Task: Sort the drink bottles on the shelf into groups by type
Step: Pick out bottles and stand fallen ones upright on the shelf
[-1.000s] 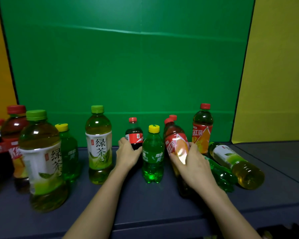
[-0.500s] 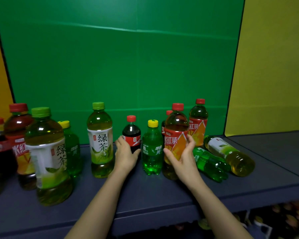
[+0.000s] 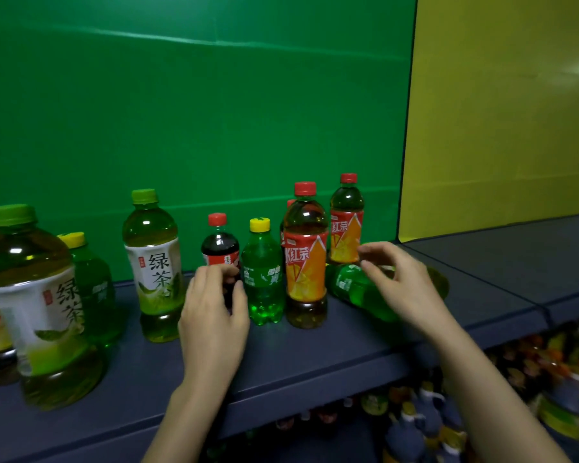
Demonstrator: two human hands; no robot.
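I see the small cola bottle (image 3: pixel 219 248) upright mid-shelf (image 3: pixel 315 355), left hand (image 3: pixel 213 312) wrapped around its lower body. Sprite bottle (image 3: pixel 263 279) and iced tea bottle (image 3: pixel 305 259) stand just right of it. Right hand (image 3: pixel 403 289) spread, empty, over a toppled green bottle (image 3: pixel 351 289).

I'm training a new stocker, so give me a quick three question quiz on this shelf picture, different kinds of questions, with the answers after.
1. True or false: the red tea bottle nearest the hands stands upright.
2. Which bottle does the left hand close around? A) the small cola bottle B) the green tea bottle C) the upright green soda bottle
3. Fill in: the green soda bottle under the right hand is lying on its ____.

Key: 1 true; 2 A; 3 side.
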